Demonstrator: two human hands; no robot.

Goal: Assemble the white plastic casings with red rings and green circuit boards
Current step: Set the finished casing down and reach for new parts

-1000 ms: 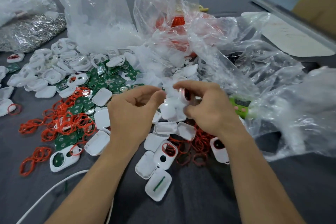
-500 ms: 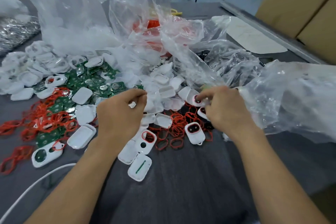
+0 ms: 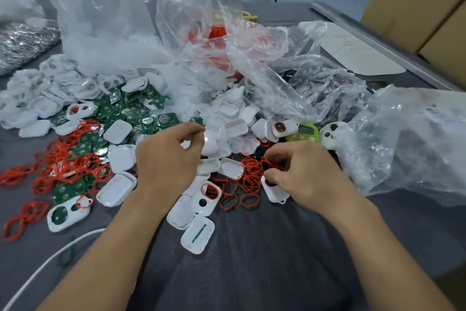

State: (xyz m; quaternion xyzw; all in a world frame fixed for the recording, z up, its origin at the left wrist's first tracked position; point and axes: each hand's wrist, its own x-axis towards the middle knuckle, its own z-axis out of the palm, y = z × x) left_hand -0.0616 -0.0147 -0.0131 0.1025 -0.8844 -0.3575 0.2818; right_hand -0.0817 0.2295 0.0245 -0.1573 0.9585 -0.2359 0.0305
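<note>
left hand — by white casings | right hand — on red rings

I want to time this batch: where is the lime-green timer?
The lime-green timer lies right of centre in the head view, just beyond the right hand, between a ringed white casing and a white dark-spotted part.

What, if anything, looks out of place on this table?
One thing: a lime-green gadget with a small display and pink buttons lies among the white casings, by the clear plastic bag. It matches none of the parts. The rest is loose heaps of casings, red rings and green circuit boards.
</note>
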